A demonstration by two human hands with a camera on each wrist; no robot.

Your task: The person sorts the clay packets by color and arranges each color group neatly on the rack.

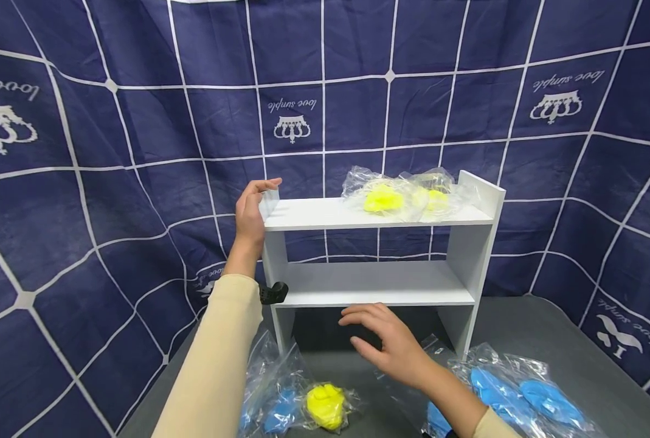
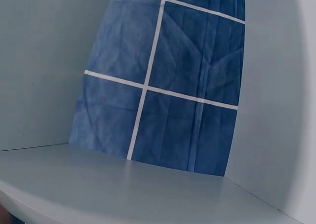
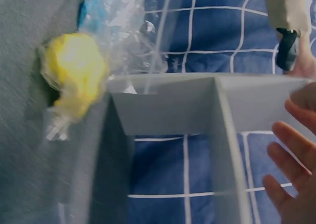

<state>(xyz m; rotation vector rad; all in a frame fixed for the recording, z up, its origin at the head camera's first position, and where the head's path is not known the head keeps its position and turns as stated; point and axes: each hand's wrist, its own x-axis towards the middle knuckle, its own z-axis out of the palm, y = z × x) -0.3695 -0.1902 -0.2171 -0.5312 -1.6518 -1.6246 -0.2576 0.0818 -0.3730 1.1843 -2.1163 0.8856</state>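
A white two-tier shelf (image 1: 368, 286) stands on the dark grey surface. At its upper left end, my left hand (image 1: 250, 210) lies against the outside of the side panel, fingertips reaching over the panel's top edge. My right hand (image 1: 390, 344) hovers in front of the lower opening with fingers spread and slightly bent, holding nothing. On the top board lie clear bags with yellow contents (image 1: 383, 199), towards the right end. The left wrist view looks between the grey-white boards (image 2: 118, 189) of the shelf, and the left hand is almost wholly out of that frame.
Front left on the surface are a bagged yellow bundle (image 1: 325, 406) and clear bags with blue contents (image 1: 282, 410). Several blue items in clear bags (image 1: 549, 401) lie front right. A navy cloth with white grid lines (image 1: 352, 115) hangs behind and along both sides.
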